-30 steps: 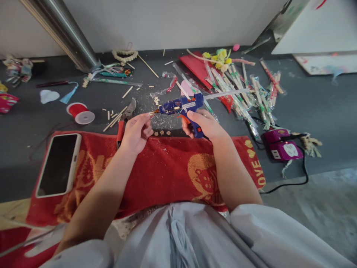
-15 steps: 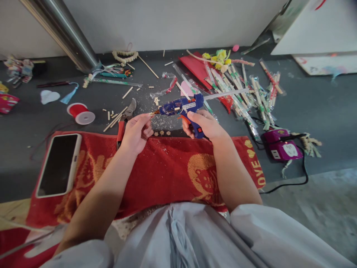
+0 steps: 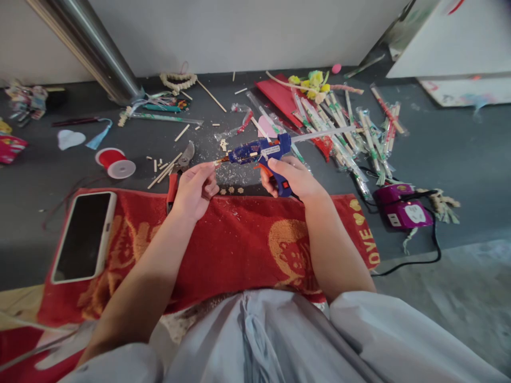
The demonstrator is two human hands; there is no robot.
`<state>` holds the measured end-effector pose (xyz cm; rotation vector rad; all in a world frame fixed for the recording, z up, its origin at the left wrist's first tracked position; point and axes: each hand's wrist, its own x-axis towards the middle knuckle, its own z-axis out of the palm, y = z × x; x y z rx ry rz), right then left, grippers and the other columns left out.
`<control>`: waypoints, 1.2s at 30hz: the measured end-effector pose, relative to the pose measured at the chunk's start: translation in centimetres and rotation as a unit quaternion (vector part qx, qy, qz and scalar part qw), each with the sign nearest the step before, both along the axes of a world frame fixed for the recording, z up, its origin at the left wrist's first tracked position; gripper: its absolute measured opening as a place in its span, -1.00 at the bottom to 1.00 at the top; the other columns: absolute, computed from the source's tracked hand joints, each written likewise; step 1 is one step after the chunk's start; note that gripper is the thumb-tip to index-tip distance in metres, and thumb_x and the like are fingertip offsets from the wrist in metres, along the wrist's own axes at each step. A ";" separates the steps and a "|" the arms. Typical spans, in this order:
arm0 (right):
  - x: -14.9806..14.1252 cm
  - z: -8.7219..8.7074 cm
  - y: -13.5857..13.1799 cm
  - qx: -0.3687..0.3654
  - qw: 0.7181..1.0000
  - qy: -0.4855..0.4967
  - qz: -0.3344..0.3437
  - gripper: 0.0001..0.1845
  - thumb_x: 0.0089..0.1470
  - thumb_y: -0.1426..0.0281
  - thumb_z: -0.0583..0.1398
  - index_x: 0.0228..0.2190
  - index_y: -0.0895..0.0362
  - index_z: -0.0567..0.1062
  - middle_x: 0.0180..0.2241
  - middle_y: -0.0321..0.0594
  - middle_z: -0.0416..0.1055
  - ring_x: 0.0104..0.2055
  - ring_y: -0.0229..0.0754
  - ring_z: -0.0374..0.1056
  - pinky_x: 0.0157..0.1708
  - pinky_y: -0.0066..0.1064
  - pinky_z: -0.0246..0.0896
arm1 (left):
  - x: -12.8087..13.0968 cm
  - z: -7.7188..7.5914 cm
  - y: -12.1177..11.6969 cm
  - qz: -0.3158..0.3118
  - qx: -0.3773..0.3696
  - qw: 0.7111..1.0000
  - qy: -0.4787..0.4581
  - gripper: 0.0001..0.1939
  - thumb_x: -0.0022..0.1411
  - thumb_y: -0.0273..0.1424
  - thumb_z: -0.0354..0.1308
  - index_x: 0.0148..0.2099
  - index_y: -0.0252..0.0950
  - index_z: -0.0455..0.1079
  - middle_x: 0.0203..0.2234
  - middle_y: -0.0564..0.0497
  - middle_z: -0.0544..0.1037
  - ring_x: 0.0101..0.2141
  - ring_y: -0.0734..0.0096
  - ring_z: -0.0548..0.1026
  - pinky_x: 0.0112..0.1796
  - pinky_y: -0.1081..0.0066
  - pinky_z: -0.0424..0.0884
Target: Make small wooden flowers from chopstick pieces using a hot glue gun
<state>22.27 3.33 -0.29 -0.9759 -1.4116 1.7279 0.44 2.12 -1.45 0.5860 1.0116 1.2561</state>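
one desk, one red towel; one blue glue gun gripped in the right hand; three flat pieces beside the left hand, its fingers pinched on perhaps one tiny bit at the nozzle

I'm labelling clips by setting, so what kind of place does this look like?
Probably a craft workspace: a blue glue gun, a spool of red ribbon and cut sticks lie among scraps.
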 end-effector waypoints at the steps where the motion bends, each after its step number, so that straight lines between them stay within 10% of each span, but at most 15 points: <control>1: 0.0 0.0 0.0 -0.001 1.000 0.002 -0.001 -0.46 0.02 -0.08 0.25 -0.57 0.16 0.40 -0.68 -0.34 0.36 -0.68 -0.43 0.24 -0.65 -0.56 0.19 | 0.0 0.0 0.0 -0.001 0.002 1.000 -0.002 -0.85 0.19 -0.56 0.14 -0.42 -0.39 0.47 -0.70 0.19 0.22 -0.73 0.75 0.13 -0.69 0.64 0.06; 13: 0.3 0.0 0.0 -0.003 1.000 0.009 -0.015 -0.45 -0.01 -0.11 0.25 -0.48 0.18 0.46 -0.68 -0.32 0.40 -0.71 -0.37 0.27 -0.68 -0.50 0.17 | 0.1 0.3 0.0 0.016 -0.006 1.000 0.012 -0.86 0.19 -0.53 0.15 -0.41 -0.37 0.48 -0.70 0.20 0.20 -0.73 0.75 0.10 -0.69 0.63 0.05; 18: 0.5 -0.9 0.8 0.081 0.987 -0.052 -0.129 -0.49 0.09 -0.10 0.18 -0.34 0.12 0.42 -0.57 -0.35 0.39 -0.62 -0.37 0.27 -0.56 -0.47 0.22 | 0.1 0.2 0.2 0.038 -0.006 0.999 0.012 -0.87 0.20 -0.51 0.17 -0.40 -0.36 0.49 -0.69 0.20 0.19 -0.72 0.75 0.09 -0.70 0.61 0.05; 22: 1.3 -2.5 2.3 0.151 0.928 -0.242 -0.241 -0.65 0.24 0.10 0.11 -0.13 0.10 0.38 -0.32 -0.21 0.46 -0.35 -0.23 0.40 -0.29 -0.36 0.32 | -0.1 -0.1 0.2 0.047 -0.005 0.999 0.011 -0.89 0.20 -0.49 0.18 -0.38 -0.35 0.50 -0.68 0.21 0.18 -0.72 0.75 0.08 -0.70 0.61 0.05; 28: 2.2 -3.3 2.5 0.262 0.751 -0.547 -0.262 -0.55 0.11 0.49 0.14 0.06 0.29 0.34 0.05 0.18 0.38 0.14 0.20 0.28 0.13 0.04 0.19 | -0.1 -0.2 0.3 0.048 -0.004 0.999 0.016 -0.90 0.20 -0.49 0.19 -0.38 -0.35 0.50 -0.68 0.21 0.18 -0.72 0.75 0.08 -0.69 0.62 0.05; 36: 1.7 -3.1 1.7 0.248 0.718 -0.616 -0.210 -0.47 0.07 0.53 0.15 0.11 0.27 0.39 -0.01 0.21 0.38 0.07 0.26 0.29 0.02 0.09 0.26 | 0.1 0.0 0.2 0.049 -0.005 0.999 0.012 -0.84 0.23 -0.53 0.14 -0.40 -0.36 0.49 -0.69 0.21 0.17 -0.73 0.74 0.08 -0.69 0.62 0.03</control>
